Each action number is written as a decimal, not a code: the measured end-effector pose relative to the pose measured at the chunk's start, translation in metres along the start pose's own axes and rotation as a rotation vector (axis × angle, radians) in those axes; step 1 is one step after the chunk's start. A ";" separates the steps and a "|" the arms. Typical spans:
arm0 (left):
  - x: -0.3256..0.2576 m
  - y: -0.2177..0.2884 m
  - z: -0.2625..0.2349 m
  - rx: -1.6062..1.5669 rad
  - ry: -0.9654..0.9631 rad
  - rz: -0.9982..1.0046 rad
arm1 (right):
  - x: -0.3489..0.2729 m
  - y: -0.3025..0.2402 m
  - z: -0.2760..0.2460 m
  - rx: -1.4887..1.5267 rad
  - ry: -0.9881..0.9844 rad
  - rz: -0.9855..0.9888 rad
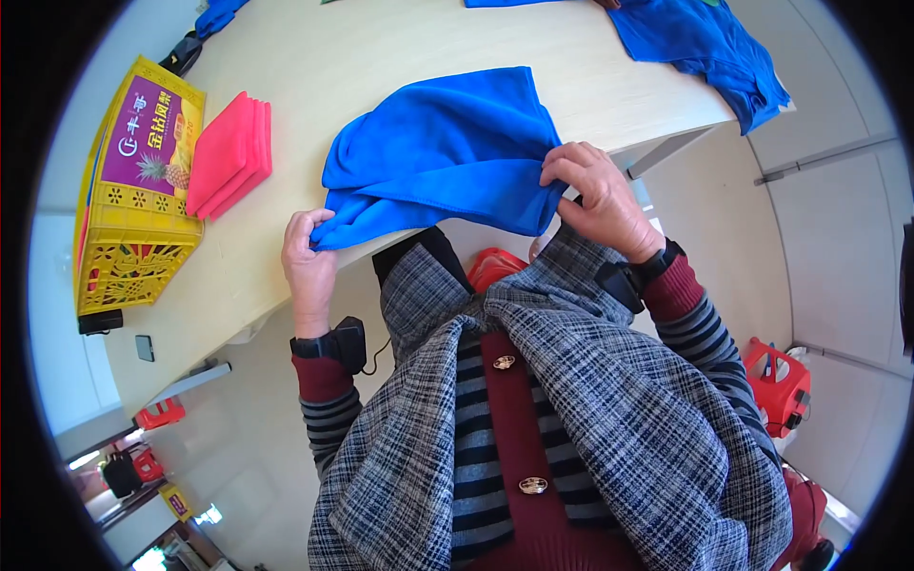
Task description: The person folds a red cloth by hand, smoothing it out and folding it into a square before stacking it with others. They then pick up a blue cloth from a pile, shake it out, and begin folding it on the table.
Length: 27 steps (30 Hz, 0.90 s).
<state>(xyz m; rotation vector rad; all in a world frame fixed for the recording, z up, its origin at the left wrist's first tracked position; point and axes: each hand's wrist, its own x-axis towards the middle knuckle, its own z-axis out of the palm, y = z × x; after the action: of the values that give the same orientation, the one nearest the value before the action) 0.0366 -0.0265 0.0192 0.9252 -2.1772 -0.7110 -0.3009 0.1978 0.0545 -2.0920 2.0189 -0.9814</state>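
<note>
A blue cloth lies on the table in front of me, its near edge folded up and hanging slightly over the table's front edge. Its near left corner is pinched between the fingers of my left hand. At the near right corner, my right hand grips the cloth between thumb and fingers. The cloth's middle is rumpled and rests on the tabletop. Left of it, a stack of folded red-pink cloths leans by a yellow basket.
The yellow plastic basket with a purple panel stands on the pale table at the left. Near it lies a small dark flat object. More blue cloth drapes over the far right edge. A red plastic stool is on the floor at the right.
</note>
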 end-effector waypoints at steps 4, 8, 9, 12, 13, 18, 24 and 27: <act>-0.001 -0.004 -0.001 -0.019 0.008 -0.030 | -0.004 -0.013 0.011 -0.097 0.014 -0.058; 0.001 -0.006 0.005 -0.051 0.023 -0.060 | -0.010 -0.009 0.014 -0.028 0.025 -0.027; 0.000 -0.005 0.004 -0.064 0.023 -0.068 | -0.010 -0.007 0.014 -0.015 0.020 -0.044; 0.001 -0.001 0.000 -0.153 0.016 -0.157 | -0.009 0.002 0.012 0.174 0.149 0.099; 0.001 -0.001 -0.002 -0.205 0.004 -0.195 | -0.009 0.005 0.012 0.177 0.146 0.091; 0.002 -0.003 -0.007 -0.280 0.097 -0.218 | -0.004 0.010 0.005 0.532 0.172 0.319; 0.008 0.009 -0.038 -0.529 0.081 -0.227 | 0.010 0.020 -0.007 0.785 0.122 0.630; 0.007 -0.001 -0.032 -0.594 0.060 -0.274 | 0.002 0.047 0.017 0.807 0.027 0.625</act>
<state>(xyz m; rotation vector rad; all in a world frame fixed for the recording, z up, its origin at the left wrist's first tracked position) 0.0571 -0.0389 0.0415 0.9058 -1.6445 -1.3490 -0.3336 0.1833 0.0199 -0.9681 1.6700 -1.3535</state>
